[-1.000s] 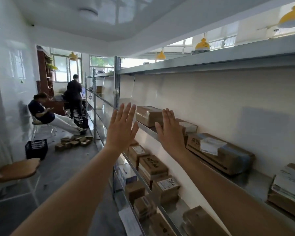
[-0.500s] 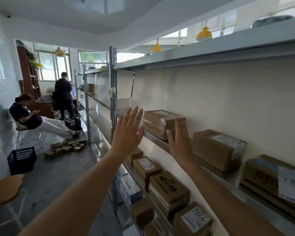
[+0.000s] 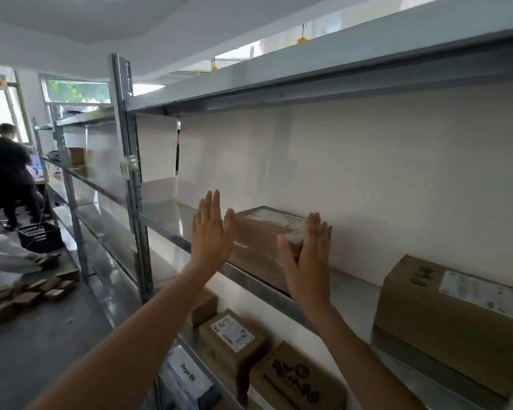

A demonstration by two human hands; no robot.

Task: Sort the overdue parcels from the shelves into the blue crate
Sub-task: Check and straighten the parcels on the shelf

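The parcel sits on the upper shelf near its front edge. The left hand and right hand flank it, fingers straight, holding nothing. The taped carton appears rigid and light; grip both end faces.

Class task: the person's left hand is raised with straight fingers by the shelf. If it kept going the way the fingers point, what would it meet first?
Probably the cardboard box: the left hand sits beside its left end. It might pass alongside; depth is unclear.
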